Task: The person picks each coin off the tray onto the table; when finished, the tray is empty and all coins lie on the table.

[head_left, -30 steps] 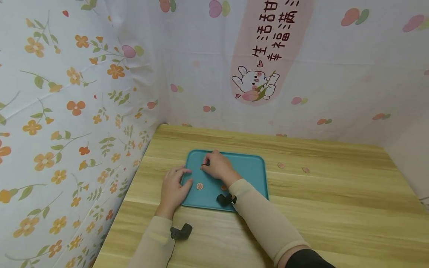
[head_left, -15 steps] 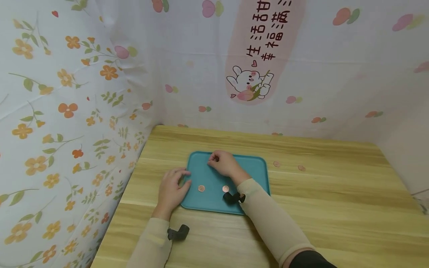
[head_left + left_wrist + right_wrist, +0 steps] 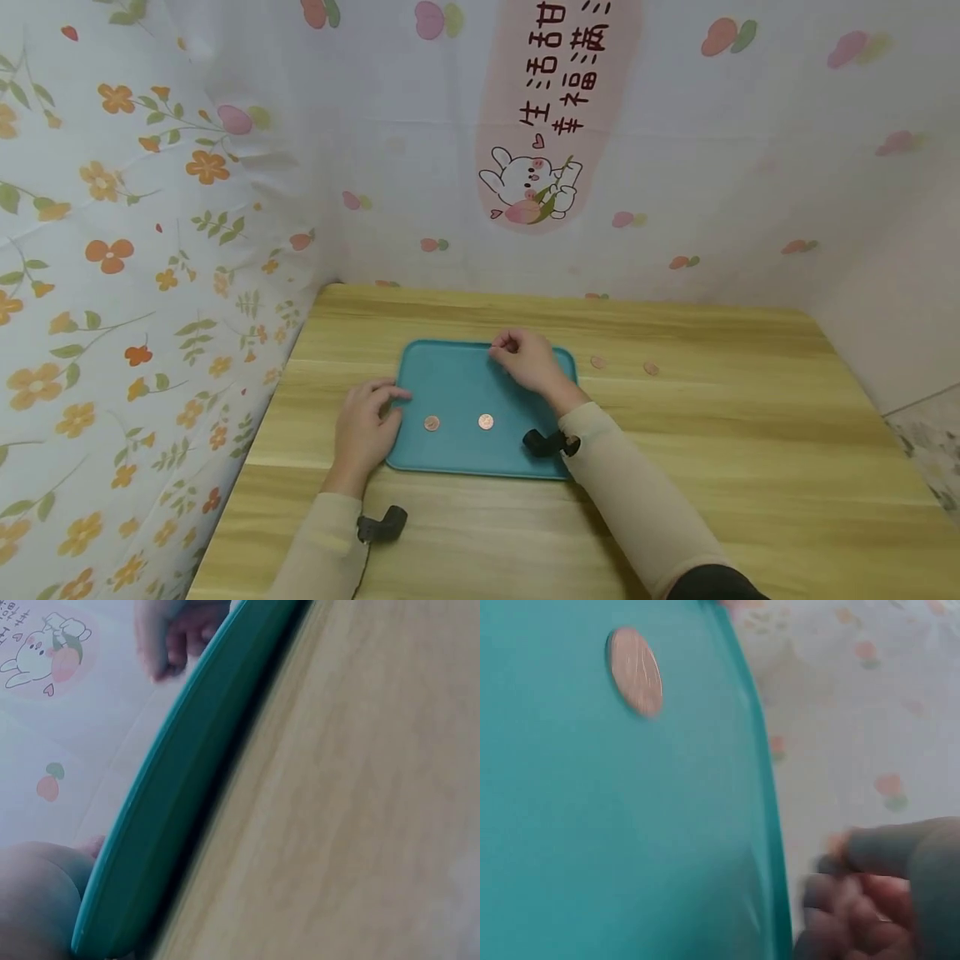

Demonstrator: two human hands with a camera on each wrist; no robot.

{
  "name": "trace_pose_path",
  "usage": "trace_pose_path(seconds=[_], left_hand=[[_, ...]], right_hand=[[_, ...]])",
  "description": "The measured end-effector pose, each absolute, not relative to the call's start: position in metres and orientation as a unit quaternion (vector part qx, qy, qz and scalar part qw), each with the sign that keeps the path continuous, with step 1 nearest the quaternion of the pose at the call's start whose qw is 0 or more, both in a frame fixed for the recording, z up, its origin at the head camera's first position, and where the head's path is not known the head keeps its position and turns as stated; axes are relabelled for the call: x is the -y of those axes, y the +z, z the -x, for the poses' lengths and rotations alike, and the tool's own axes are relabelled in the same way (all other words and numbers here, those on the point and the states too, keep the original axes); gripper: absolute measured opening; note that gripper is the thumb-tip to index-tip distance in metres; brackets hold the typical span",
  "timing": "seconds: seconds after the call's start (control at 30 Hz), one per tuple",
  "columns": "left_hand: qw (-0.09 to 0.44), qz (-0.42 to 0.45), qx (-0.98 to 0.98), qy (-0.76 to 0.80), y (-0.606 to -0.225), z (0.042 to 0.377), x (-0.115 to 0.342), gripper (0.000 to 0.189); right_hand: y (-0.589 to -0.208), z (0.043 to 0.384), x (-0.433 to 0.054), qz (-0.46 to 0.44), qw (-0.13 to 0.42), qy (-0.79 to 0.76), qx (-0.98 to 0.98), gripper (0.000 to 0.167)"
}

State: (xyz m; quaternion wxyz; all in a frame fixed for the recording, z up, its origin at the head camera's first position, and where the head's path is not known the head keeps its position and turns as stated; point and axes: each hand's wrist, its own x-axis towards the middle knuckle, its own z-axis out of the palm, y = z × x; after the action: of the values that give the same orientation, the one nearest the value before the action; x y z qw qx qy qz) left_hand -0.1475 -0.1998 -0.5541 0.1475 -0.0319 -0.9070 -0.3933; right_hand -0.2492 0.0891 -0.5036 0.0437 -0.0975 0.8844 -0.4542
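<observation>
Wooden table (image 3: 465,533); your left hand (image 3: 363,429), thumb spread, touches the tray (image 3: 453,379) at nine o'clock; two coins (image 3: 486,422) inside toward seven; your right hand (image 3: 528,360), toward one, seemingly pinches another coin (image 3: 838,844); grip firmly.

Wood-grain table (image 3: 735,442), flower-printed cloth (image 3: 153,325) at left, white cloth (image 3: 675,150) with cartoon rabbit (image 3: 528,182) behind

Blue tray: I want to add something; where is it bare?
On the tray, the far left is bare, beyond the two coins, between left hand and right hand. Crowded: the right edge, partly hidden by the right sleeve.
</observation>
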Motion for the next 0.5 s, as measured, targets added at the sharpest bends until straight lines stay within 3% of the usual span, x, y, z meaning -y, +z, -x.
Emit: trace_pose_path(seconds=[0.17, 0.33, 0.5], left_hand=[[0.15, 0.038, 0.907, -0.391, -0.555, 0.147, 0.199, 0.025], [0.152, 0.041, 0.91, -0.384, -0.554, 0.147, 0.199, 0.027], [0.161, 0.042, 0.907, -0.387, -0.553, 0.146, 0.198, 0.026]], right_hand=[[-0.5, 0.241, -0.138, 0.008, -0.043, -0.532, -0.846, 0.021], [-0.502, 0.233, -0.189, -0.061, -0.068, -0.649, -0.756, 0.026], [-0.509, 0.229, -0.235, -0.109, -0.104, -0.691, -0.707, 0.02]])
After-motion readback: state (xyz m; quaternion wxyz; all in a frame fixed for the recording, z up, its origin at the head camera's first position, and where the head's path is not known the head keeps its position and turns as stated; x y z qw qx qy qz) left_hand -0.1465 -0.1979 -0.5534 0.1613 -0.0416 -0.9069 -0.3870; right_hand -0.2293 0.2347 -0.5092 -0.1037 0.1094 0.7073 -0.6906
